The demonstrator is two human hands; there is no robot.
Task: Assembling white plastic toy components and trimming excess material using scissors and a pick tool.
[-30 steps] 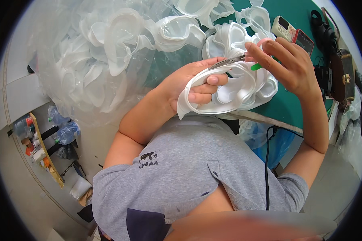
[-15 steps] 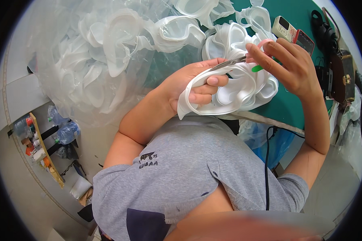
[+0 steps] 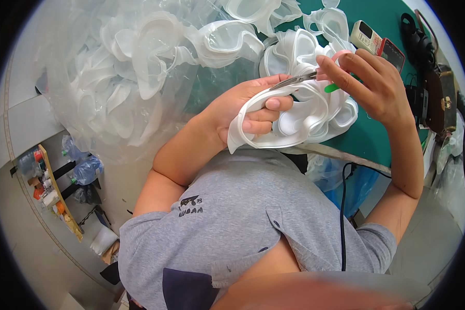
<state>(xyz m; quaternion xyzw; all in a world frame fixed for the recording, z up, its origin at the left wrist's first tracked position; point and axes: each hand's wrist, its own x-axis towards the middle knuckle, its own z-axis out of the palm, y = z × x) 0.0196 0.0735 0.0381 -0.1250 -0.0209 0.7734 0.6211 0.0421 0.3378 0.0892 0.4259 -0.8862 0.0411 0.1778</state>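
Trimming of a moulded part. A white, translucent flexible frame [image 3: 289, 119] is held above the edge of the green table [image 3: 392, 139] and is gripped in the left hand [image 3: 248, 111], whose fingers are curled tightly around its rim. Small scissors [image 3: 307, 78] with pink and green handles are held in the right hand [image 3: 372, 85], fingers closed through the loops, blades nearly together at the frame's upper edge. A clean cut is best obtained when the rim is kept taut and short snips are taken close to the edge.
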